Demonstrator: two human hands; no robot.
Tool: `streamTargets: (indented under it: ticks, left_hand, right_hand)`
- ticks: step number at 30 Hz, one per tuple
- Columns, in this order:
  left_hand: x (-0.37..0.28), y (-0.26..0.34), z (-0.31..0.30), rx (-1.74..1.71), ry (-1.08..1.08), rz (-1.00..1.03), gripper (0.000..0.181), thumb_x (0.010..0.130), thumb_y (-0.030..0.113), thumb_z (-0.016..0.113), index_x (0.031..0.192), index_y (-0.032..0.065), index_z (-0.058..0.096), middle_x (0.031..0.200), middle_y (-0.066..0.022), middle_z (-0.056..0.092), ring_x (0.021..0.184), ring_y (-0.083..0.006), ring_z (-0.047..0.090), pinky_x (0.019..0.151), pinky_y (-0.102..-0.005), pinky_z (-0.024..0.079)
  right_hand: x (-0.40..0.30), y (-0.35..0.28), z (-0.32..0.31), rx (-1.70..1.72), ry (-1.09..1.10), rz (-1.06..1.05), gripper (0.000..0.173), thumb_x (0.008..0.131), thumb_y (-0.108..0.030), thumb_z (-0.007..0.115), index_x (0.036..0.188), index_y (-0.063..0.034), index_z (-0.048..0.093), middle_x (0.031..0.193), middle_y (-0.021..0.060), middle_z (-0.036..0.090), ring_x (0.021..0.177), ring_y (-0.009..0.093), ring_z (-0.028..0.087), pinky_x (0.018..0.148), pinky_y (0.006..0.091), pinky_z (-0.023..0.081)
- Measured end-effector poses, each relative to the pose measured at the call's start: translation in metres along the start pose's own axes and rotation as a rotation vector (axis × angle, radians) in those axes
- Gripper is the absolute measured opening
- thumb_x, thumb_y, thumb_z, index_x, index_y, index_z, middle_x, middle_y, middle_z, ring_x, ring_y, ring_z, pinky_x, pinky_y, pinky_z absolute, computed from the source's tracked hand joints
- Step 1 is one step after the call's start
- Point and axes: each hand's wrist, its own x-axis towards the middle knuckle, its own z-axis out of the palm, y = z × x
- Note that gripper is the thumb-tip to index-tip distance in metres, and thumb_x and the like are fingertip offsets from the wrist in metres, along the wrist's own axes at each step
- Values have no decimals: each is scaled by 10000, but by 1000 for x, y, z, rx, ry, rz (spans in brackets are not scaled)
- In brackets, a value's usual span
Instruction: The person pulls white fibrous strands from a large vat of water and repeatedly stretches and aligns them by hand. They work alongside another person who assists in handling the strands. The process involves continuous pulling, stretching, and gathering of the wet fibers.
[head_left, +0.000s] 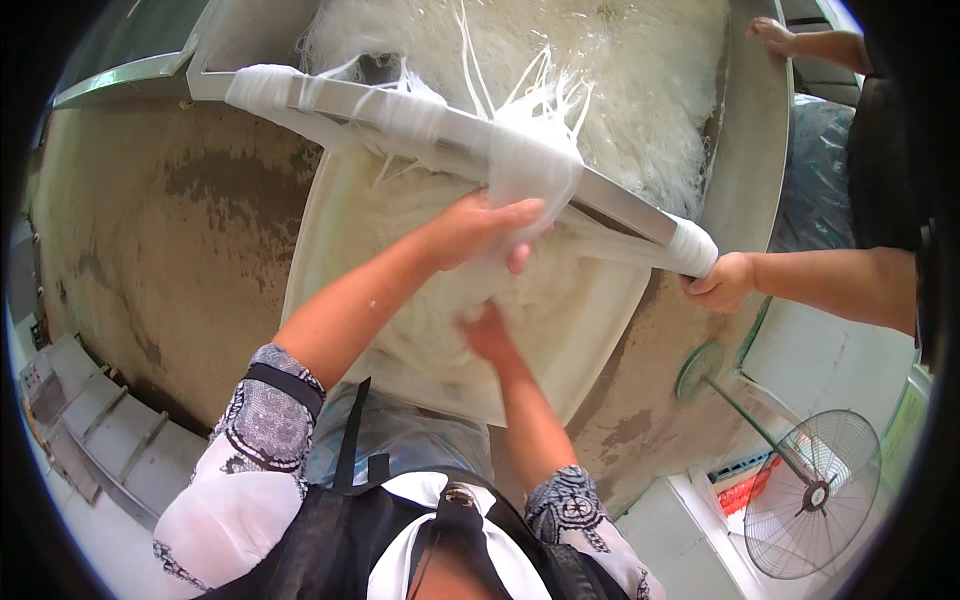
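Translucent white strands (536, 169) hang over a metal bar frame (457, 135) whose ends are wrapped in white material. My left hand (487, 229) is at the hanging strands just below the bar, thumb pointing right, with the strands running past the palm. Lower down, my right hand (487, 330) is blurred beside the bottom of the strands; its grip is unclear. Beneath both hands stands a large pale tub (307, 247) with coiled whitish strands in cloudy content. Beyond the bar, a mass of wet, fine noodle-like strands (637, 97) fills a metal trough.
At the right, another person's hand (720, 283) holds the bar's wrapped end; their other hand (772, 36) rests on the trough's rim (784, 135). A pedestal fan (814, 495) stands at lower right on the stained floor (172, 225). Pale panels (112, 427) lie at lower left.
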Motion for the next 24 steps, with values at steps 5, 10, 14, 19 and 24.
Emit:
streamTargets:
  ticks: [5, 10, 14, 19, 24]
  left_hand:
    - [-45, -66, 0, 690, 63, -20, 344, 856, 282, 473, 1103, 45, 499, 898, -114, 561, 855, -191, 517, 785, -333, 400]
    - [-90, -136, -98, 449, 827, 164, 379, 828, 237, 489, 1123, 0, 463, 1056, -136, 537, 1027, -277, 487, 894, -356, 358]
    - [-42, -13, -56, -197, -31, 31, 350, 839, 254, 486, 1063, -14, 497, 930, -83, 577, 923, -231, 533, 853, -347, 381]
    - [-53, -11, -18, 655, 73, 38, 336, 847, 319, 482, 999, 29, 559, 885, -146, 599, 903, -274, 546, 819, -363, 402]
    - [-114, -123, -109, 986, 631, 17, 504, 789, 342, 526, 1171, 23, 444, 1172, -179, 466, 1135, -261, 405, 946, -343, 308]
  right_hand:
    - [62, -155, -48, 1002, -226, 192, 279, 872, -246, 432, 1002, -8, 498, 920, 121, 540, 885, 171, 509, 778, 315, 381]
    - [57, -147, 20, 512, -277, 296, 371, 833, -264, 501, 1101, -8, 476, 1069, 165, 520, 1032, 225, 485, 842, 331, 374]
    - [-5, -70, 73, -216, -252, -29, 432, 819, -222, 516, 1165, 19, 422, 1084, 151, 521, 1017, 222, 496, 872, 343, 376]
    - [54, -90, -16, 1102, -310, 115, 576, 843, -349, 473, 1247, 34, 326, 1185, 188, 459, 1099, 259, 459, 957, 364, 318]
    - [77, -173, 21, 682, -350, 159, 405, 864, -334, 448, 1064, 16, 487, 990, 138, 574, 946, 225, 541, 801, 379, 410]
